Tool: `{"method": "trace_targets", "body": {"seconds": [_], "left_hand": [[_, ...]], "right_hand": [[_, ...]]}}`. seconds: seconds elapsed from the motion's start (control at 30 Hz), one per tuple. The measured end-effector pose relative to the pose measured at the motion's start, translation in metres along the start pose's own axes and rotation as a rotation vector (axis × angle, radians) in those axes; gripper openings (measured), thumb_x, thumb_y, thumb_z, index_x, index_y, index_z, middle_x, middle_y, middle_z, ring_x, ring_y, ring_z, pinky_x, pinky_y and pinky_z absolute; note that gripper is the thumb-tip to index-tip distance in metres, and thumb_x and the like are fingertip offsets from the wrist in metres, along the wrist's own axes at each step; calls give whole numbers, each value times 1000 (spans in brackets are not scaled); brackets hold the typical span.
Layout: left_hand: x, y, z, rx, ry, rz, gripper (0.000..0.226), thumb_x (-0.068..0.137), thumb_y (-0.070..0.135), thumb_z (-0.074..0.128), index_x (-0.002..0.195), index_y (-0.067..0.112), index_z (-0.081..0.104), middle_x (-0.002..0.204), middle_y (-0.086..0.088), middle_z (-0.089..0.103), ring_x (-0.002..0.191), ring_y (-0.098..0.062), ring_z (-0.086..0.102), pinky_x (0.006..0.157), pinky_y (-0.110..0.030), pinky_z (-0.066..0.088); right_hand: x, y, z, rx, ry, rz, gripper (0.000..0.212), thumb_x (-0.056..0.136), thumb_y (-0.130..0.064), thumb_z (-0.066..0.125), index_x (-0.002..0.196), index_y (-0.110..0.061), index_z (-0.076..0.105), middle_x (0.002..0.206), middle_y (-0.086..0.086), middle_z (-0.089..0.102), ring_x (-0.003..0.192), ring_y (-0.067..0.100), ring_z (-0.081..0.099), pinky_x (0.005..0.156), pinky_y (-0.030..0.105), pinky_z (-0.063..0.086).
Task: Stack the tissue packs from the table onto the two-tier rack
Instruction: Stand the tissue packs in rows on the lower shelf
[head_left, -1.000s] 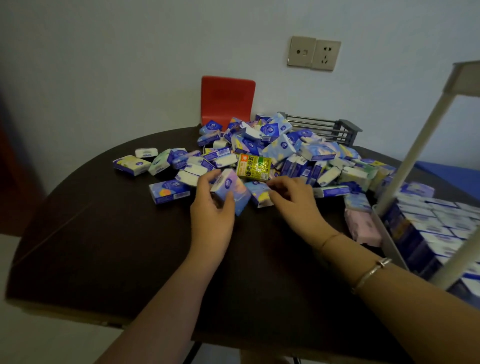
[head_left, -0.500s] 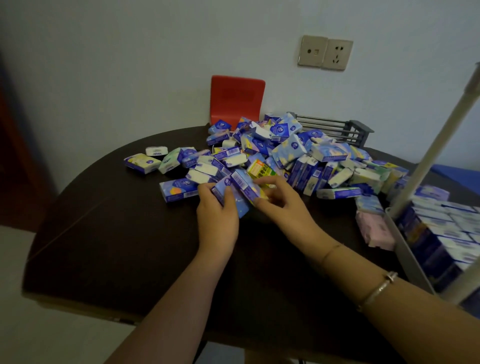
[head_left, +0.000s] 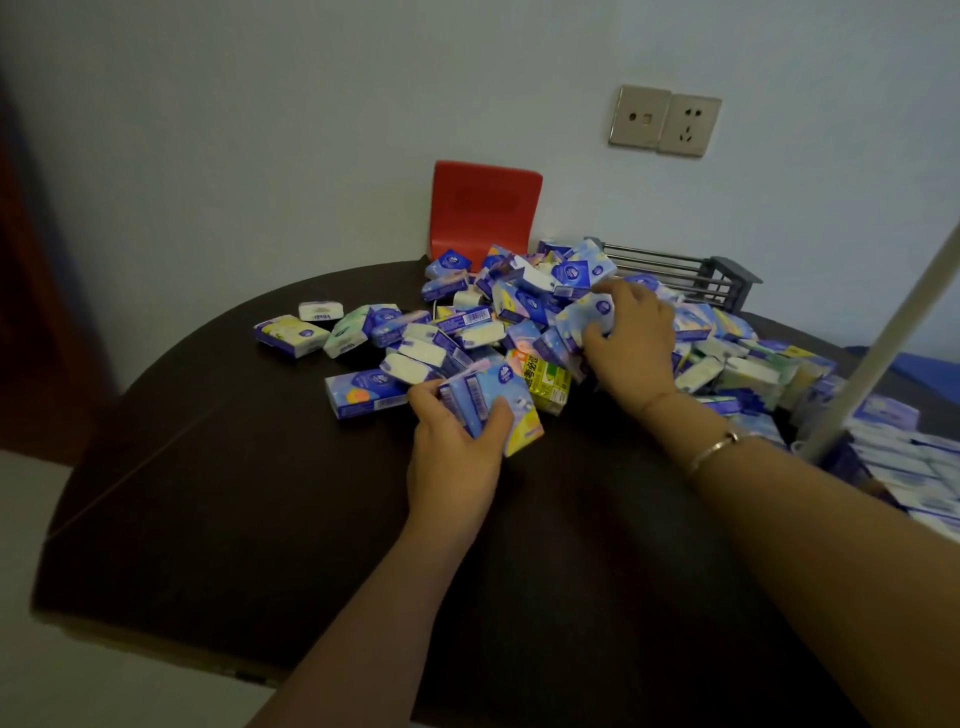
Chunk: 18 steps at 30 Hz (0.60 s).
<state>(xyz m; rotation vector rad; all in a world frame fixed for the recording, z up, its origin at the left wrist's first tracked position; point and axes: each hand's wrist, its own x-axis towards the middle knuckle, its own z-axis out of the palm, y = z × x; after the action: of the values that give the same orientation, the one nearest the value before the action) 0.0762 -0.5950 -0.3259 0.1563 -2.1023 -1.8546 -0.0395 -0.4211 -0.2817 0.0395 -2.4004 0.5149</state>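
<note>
Tissue packs heaped mid-tabletop. Left hand fingers clamp a small blue stack at pile's near edge. Right hand fingers curl round one pack in the heap. Rack at right, packs inside.

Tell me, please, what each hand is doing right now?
Left hand: grips a small stack of tissue packs.
Right hand: fingers curled round a blue pack in the pile.

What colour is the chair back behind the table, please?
Red chair back, plain and unpatterned, seen in the head view.
</note>
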Motion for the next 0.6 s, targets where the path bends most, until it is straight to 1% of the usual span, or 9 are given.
{"method": "trace_targets", "body": {"seconds": [0.1, 0.17, 0.23, 0.33, 0.4, 0.43, 0.5, 0.53, 0.6], "left_hand": [[2, -2, 1, 12, 5, 4, 43, 88, 34, 62, 116, 24, 32, 109, 3, 53, 97, -15, 57, 81, -35, 50], [2, -2, 1, 19, 8, 15, 42, 89, 34, 62, 116, 23, 33, 107, 3, 53, 96, -14, 57, 80, -34, 49], [2, -2, 0, 3, 4, 25, 43, 88, 34, 63, 119, 22, 35, 109, 3, 55, 97, -14, 58, 81, -35, 50], [1, -1, -3, -25, -19, 54, 41, 86, 32, 66, 117, 25, 42, 116, 2, 57, 103, -14, 60, 87, -39, 53], [-2, 4, -7, -50, -72, 60, 36, 86, 29, 67, 114, 27, 46, 118, 1, 58, 104, -14, 60, 88, -35, 53], [-5, 7, -10, -66, -118, 57, 35, 87, 27, 66, 116, 28, 46, 119, 1, 57, 104, -12, 59, 86, -29, 53], [-13, 17, -16, -72, -208, 70, 44, 89, 23, 64, 128, 26, 45, 121, 4, 55, 106, -9, 56, 79, -15, 49], [-19, 24, -19, -69, -246, 87, 50, 89, 22, 64, 134, 26, 42, 122, 5, 54, 107, -8, 55, 74, -12, 48], [-36, 38, -22, -95, -324, 113, 57, 90, 19, 62, 140, 28, 36, 126, 5, 52, 108, -5, 56, 71, -10, 50]], "right_hand": [[20, 8, 8, -103, -120, 65, 35, 85, -20, 49, 117, -25, 62, 118, 15, 61, 122, 37, 42, 105, 39, 29], [19, 6, 9, -100, -88, 57, 31, 85, -14, 49, 108, -22, 68, 110, 16, 62, 114, 39, 47, 99, 40, 34], [9, -2, 4, 31, -17, 41, 28, 84, -7, 50, 98, -18, 71, 106, 18, 57, 105, 34, 50, 93, 38, 39], [-16, -21, -16, 297, -43, 18, 28, 84, 3, 48, 96, -10, 69, 110, 17, 52, 91, 12, 42, 85, 13, 33], [-31, -31, -35, 351, -74, -13, 31, 82, 7, 45, 96, -9, 67, 110, 16, 53, 91, 9, 40, 76, 6, 31], [-40, -35, -47, 377, -84, -15, 31, 82, 8, 44, 97, -9, 65, 111, 14, 53, 94, 10, 43, 78, 8, 32], [-55, -38, -71, 435, -103, 0, 33, 80, 9, 44, 100, -13, 58, 111, 11, 55, 100, 18, 50, 81, 24, 42], [-63, -38, -83, 464, -120, 15, 34, 80, 9, 45, 102, -15, 53, 111, 10, 55, 97, 22, 54, 76, 29, 47], [-79, -36, -108, 500, -151, 26, 33, 82, 5, 50, 105, -20, 45, 110, 6, 58, 86, 23, 57, 64, 28, 48]]}}
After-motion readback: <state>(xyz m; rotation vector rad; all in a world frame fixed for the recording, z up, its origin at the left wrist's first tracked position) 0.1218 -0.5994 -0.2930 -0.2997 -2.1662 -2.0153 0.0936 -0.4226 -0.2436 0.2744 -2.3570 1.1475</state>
